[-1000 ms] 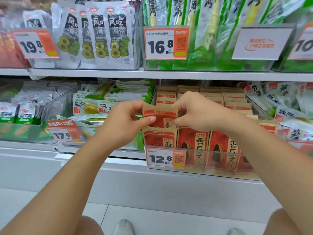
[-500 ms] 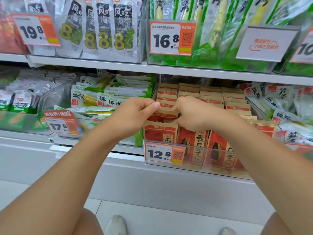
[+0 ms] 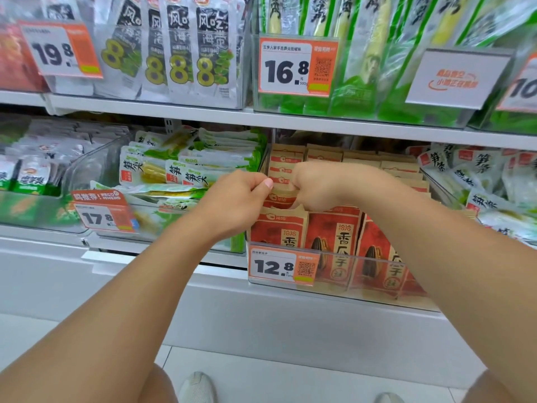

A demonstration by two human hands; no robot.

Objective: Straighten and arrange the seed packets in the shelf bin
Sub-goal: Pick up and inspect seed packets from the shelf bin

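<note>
Hands flank one packet point(image 3: 280, 196) in the bin point(image 3: 334, 282): left hand point(image 3: 242, 199) pinches its left edge, right hand point(image 3: 315, 186) grips its right. Its top edge runs crosswise between them, behind the front row.

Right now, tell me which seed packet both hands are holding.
The second packet in the bin's leftmost column, just behind the front one. The left hand and right hand pinch its top edge; the others stand untouched.
</note>
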